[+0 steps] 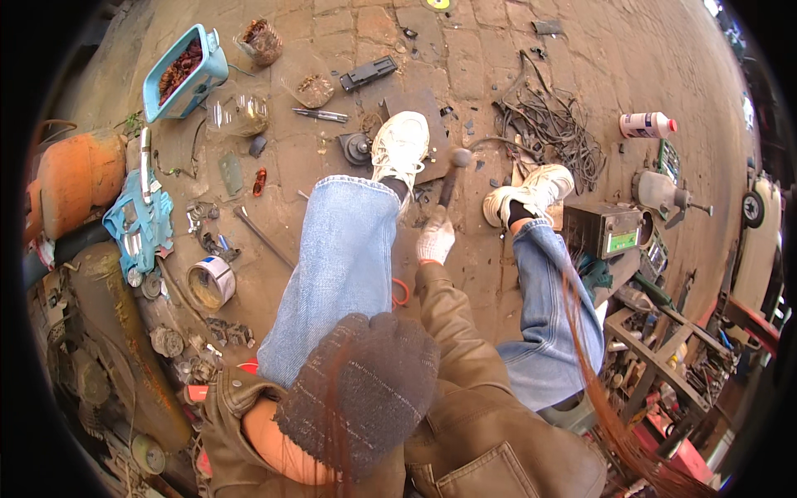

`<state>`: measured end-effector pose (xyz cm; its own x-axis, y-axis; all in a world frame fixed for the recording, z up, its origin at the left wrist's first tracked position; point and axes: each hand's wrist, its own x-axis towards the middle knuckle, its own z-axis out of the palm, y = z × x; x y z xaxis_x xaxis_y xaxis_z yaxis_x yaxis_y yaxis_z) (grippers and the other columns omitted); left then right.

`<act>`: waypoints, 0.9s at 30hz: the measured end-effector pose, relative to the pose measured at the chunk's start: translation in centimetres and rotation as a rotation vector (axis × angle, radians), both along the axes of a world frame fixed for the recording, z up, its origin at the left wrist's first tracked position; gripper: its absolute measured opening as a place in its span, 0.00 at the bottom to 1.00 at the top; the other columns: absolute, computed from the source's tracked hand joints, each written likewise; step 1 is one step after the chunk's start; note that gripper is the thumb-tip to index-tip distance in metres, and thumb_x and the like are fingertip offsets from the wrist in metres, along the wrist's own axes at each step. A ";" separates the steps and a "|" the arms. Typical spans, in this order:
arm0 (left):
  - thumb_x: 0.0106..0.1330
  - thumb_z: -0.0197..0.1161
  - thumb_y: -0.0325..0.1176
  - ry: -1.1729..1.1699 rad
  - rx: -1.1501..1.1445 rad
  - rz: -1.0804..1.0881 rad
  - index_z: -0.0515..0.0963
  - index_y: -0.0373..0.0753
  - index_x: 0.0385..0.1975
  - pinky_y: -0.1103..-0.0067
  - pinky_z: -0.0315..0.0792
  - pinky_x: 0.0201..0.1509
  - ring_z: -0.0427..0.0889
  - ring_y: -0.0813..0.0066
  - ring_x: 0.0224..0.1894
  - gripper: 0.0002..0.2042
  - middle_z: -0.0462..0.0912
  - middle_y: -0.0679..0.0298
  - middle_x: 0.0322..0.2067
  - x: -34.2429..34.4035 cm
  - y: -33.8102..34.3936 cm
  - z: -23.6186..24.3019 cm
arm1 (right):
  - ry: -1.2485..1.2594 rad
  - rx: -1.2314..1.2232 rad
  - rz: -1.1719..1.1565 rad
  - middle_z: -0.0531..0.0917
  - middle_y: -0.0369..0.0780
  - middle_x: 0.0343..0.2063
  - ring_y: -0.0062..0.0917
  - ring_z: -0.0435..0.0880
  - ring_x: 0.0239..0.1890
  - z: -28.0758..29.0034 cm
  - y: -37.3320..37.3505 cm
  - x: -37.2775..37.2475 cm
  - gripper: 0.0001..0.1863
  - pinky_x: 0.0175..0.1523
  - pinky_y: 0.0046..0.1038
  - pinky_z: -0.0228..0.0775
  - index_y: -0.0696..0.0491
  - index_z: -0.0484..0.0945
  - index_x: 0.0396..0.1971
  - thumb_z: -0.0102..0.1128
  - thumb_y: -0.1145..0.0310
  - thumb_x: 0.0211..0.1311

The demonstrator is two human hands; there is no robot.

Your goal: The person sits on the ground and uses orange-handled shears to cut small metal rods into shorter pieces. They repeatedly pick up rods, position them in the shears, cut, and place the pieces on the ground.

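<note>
My right hand (436, 239), in a pale work glove, is closed round the handle of a hammer (448, 187). The hammer's rounded metal head points away from me, between my two white shoes. Close to my chest, my left hand (357, 390) is raised in a dark grey knit glove. Its back faces up and its fingers bend out of sight, so whatever they may hold is hidden. A dark metal plate (433, 169) lies under and beside my left shoe (400, 149). Just left of that shoe sits a black round part (356, 148).
Tangled black cables (558, 124) lie beyond my right shoe. At left stand a blue container (182, 73) of reddish scrap, clear plastic tubs (237, 112), an orange tank (81, 174) and a roll of tape (211, 281). A battery-like box (604, 230) and a metal rack (660, 357) flank my right.
</note>
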<state>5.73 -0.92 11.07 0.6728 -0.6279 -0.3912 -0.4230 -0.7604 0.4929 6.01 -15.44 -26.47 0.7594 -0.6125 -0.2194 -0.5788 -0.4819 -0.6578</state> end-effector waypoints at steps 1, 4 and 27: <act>0.50 0.62 0.38 -0.030 -0.028 0.054 0.75 0.37 0.28 0.69 0.68 0.33 0.75 0.64 0.31 0.12 0.73 0.60 0.25 0.0 -0.1 -0.3 | 0.218 -0.006 0.071 0.79 0.54 0.25 0.50 0.80 0.34 -0.8 -0.2 0.2 0.31 0.39 0.43 0.69 0.60 0.79 0.36 0.39 0.45 0.70; 0.50 0.62 0.39 -0.173 -0.001 0.158 0.74 0.37 0.28 0.68 0.68 0.33 0.75 0.64 0.31 0.12 0.73 0.60 0.26 -0.3 0.2 -1.4 | -0.184 -0.300 0.382 0.78 0.49 0.20 0.41 0.79 0.22 0.0 -1.6 1.9 0.24 0.33 0.41 0.70 0.59 0.79 0.33 0.46 0.51 0.70; 0.60 0.57 0.38 -0.249 -0.020 0.262 0.77 0.35 0.35 0.64 0.70 0.38 0.77 0.55 0.33 0.13 0.77 0.53 0.31 -2.1 2.5 -2.2 | -0.503 0.257 -0.075 0.66 0.37 0.12 0.27 0.67 0.16 4.2 -2.2 1.8 0.29 0.24 0.34 0.59 0.56 0.66 0.18 0.44 0.47 0.71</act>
<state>3.66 1.55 8.86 0.8851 -0.4271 -0.1850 -0.3237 -0.8503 0.4149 7.82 -17.66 -22.32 0.7653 -0.6437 0.0089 -0.1903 -0.2395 -0.9521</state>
